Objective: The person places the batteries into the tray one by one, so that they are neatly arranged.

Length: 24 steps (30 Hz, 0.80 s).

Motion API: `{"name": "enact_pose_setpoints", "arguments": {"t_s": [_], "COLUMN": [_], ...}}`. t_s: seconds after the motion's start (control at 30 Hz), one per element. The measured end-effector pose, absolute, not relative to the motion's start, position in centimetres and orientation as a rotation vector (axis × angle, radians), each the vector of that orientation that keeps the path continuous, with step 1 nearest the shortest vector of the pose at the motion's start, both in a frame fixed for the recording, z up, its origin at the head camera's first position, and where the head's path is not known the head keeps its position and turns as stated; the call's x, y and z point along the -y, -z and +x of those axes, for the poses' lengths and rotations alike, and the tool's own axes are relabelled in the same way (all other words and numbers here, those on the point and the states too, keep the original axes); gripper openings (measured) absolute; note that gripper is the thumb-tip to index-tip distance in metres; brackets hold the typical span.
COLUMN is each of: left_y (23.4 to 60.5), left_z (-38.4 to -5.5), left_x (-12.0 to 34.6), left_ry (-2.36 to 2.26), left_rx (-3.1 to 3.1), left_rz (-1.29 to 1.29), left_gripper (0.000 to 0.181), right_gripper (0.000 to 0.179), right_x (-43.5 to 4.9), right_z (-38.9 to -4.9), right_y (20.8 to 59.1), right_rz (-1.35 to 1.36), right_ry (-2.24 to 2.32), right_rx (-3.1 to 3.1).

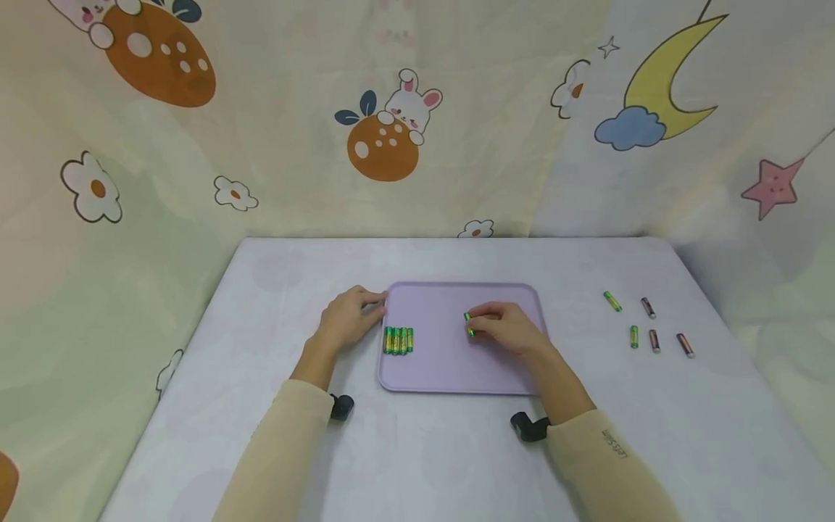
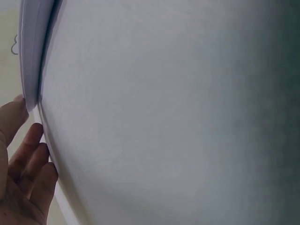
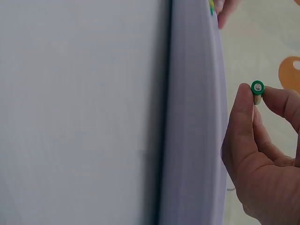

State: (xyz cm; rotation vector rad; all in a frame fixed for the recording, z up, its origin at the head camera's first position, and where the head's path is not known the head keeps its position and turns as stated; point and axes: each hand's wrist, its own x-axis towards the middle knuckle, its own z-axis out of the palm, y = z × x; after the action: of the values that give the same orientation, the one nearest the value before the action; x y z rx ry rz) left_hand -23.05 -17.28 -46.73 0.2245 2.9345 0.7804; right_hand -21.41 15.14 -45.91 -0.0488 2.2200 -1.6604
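The right hand (image 1: pixel 510 330) pinches a battery (image 3: pixel 257 87) above the tray (image 1: pixel 450 373); the left hand (image 1: pixel 347 317), well apart, touches its edge with relaxed fingers. Beside the left hand, a green row (image 1: pixel 396 341); right of the right, five loose batteries (image 1: pixel 634 337).

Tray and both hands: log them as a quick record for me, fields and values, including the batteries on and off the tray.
Tray: purple, flat on the table
Left hand: touching the tray's left edge near its far corner
Right hand: pinching one green battery over the tray
On tray: a row of green batteries, side by side along its left side
Off tray, to the right: two loose green batteries, three loose brown batteries
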Motion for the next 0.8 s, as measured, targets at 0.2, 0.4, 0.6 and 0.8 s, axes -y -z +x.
{"name": "enact_pose_setpoints", "arguments": {"t_s": [0.2, 0.4, 0.6, 0.8], "left_y": [46.7, 46.9, 46.9, 47.0], "left_z": [-23.3, -23.4, -23.4, -23.3], "left_x": [17.3, 17.4, 17.3, 17.3], "left_ry": [-0.772, -0.768, -0.764, -0.748], "left_rx": [-2.938, -2.936, -2.943, -2.947], "left_rz": [0.241, 0.242, 0.239, 0.231], "left_gripper": [0.041, 0.041, 0.041, 0.041], "right_gripper": [0.034, 0.026, 0.020, 0.018], "right_x": [-12.1, -9.5, -7.9, -7.3], "right_z": [-20.8, -20.1, -19.7, -19.6], "right_y": [46.6, 46.7, 46.3, 46.3], "right_rz": [-0.023, -0.044, -0.045, -0.019], "right_ry": [1.663, 1.637, 1.579, 1.562], "right_rx": [-2.171, -2.169, -2.234, -2.270]}}
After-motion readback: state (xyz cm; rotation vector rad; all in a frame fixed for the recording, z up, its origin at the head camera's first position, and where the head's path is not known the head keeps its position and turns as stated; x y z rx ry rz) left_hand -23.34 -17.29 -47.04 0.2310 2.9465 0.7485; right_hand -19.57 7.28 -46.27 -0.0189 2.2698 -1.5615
